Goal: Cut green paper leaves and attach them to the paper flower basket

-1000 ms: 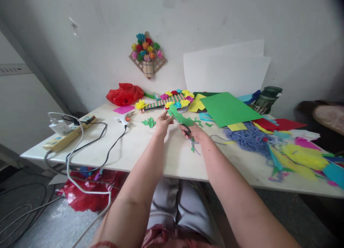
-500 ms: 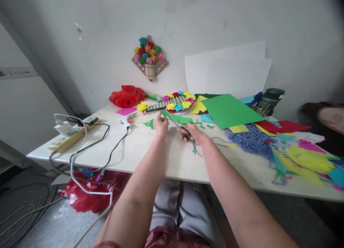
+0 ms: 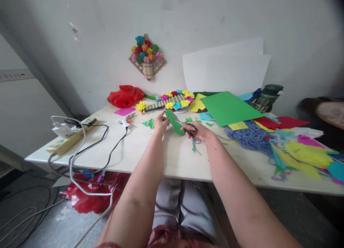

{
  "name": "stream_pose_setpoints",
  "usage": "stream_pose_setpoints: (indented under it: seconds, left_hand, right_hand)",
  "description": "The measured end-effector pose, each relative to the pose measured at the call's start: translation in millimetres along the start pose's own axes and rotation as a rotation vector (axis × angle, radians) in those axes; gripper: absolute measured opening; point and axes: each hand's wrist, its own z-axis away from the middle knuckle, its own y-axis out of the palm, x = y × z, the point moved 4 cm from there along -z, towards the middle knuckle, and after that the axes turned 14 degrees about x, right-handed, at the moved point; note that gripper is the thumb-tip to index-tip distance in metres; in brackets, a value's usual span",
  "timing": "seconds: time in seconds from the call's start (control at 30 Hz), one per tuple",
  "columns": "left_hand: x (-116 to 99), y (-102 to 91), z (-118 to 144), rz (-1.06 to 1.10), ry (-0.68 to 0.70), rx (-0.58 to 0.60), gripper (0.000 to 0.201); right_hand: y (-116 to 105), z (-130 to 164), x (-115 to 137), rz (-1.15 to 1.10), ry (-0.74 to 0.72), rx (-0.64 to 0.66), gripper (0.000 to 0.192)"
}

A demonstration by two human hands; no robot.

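My left hand (image 3: 161, 122) pinches the upper left end of a green paper strip (image 3: 176, 127), held just above the table. In my right hand (image 3: 198, 130) is a pair of scissors (image 3: 190, 129), fingers through the black handles. The blades point up and left and lie across the strip; whether they are cutting into it I cannot tell. Small green paper scraps (image 3: 149, 123) lie left of my left hand, and several more lie behind the scissors. A flower-trimmed woven piece (image 3: 166, 101) rests behind my hands.
At the left are a power strip (image 3: 67, 138) with cables and a white glue gun (image 3: 124, 122). A large green sheet (image 3: 229, 108), blue yarn (image 3: 248, 137) and coloured paper pieces (image 3: 309, 153) spread over the right. A red plastic bag (image 3: 125, 96) sits at the back.
The green strip has turned from lying flat across to slanting down toward the right hand. The scissors have opened wider at the handles, and their blades now cross the strip.
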Motion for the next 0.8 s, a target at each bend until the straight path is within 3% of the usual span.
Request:
stream_pose_setpoints:
  seconds: [0.3,0.8]
  left_hand:
    - [-15,5.3,6,0.105,0.002,0.082,0.065]
    - [-15,6.8,9,0.273,-0.018,0.182,0.073]
  right_hand:
    - [-2,0,-2,-0.027,0.053,-0.027,0.029]
    - [-5,3,-4,-0.033,0.076,-0.015,0.030]
